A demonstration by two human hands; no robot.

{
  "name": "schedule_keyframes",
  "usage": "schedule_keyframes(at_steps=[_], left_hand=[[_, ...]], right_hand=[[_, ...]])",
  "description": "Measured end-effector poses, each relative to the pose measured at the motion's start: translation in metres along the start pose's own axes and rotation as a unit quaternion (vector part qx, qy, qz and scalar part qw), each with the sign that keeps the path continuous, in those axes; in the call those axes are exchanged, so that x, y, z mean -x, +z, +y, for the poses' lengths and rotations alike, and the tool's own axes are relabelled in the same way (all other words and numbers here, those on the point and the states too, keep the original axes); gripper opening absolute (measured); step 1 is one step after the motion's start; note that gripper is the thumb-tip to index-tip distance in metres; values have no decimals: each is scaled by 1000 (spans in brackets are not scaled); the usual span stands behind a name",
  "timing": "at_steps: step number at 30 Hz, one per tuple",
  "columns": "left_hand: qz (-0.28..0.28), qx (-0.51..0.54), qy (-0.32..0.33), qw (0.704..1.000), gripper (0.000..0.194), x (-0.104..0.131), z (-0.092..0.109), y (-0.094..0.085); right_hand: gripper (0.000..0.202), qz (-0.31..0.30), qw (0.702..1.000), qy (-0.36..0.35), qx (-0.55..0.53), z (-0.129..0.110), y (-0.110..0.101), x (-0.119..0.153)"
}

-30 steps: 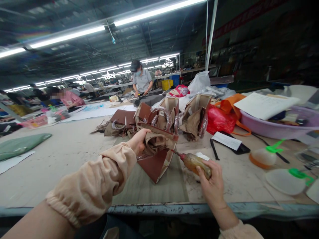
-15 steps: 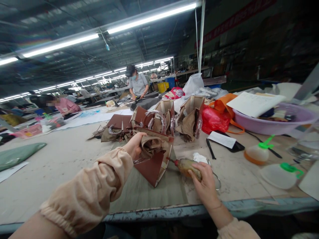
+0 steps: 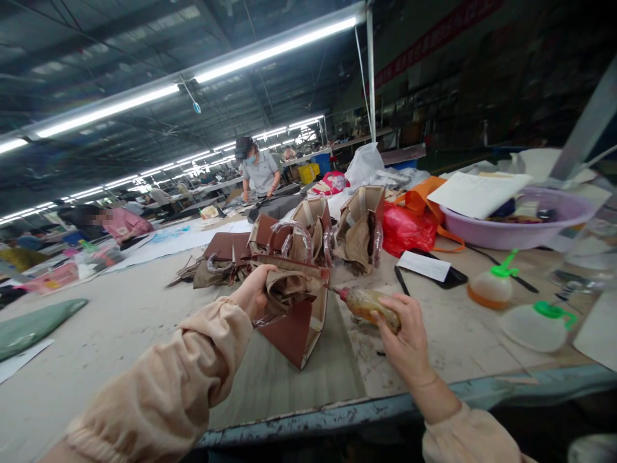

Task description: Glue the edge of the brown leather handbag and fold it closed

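Two hands work one brown handbag (image 3: 294,308) near the table (image 3: 120,321) edge: left hand (image 3: 253,290) grips its top steady, right hand (image 3: 407,334) clasps a glue bottle (image 3: 369,302), nozzle at the bag's seam.

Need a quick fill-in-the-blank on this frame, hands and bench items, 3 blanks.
1. The right hand grips a squeeze bottle whose red nozzle points at the ____ bag.
2. The left hand holds that bag by its ____ edge.
3. The two squat bottles at the right have ____ caps.

Missing words: brown; top; green
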State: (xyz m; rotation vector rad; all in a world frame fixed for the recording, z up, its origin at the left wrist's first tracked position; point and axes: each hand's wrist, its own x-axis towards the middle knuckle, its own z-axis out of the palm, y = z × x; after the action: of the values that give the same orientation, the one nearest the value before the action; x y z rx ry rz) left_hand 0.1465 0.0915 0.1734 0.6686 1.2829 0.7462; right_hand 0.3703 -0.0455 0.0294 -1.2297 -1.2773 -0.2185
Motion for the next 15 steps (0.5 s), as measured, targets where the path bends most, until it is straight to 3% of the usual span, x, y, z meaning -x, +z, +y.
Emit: schedule_keyframes(at_steps=[12,15], left_hand=[[-9,25,-15,1000,21,-4,-1,-3],[-9,49,-23,998,23,-2,-1,-2]], right_hand=[[17,-65,996,40,-33,16,4,20],[17,-48,997,39,-35,15,5,17]])
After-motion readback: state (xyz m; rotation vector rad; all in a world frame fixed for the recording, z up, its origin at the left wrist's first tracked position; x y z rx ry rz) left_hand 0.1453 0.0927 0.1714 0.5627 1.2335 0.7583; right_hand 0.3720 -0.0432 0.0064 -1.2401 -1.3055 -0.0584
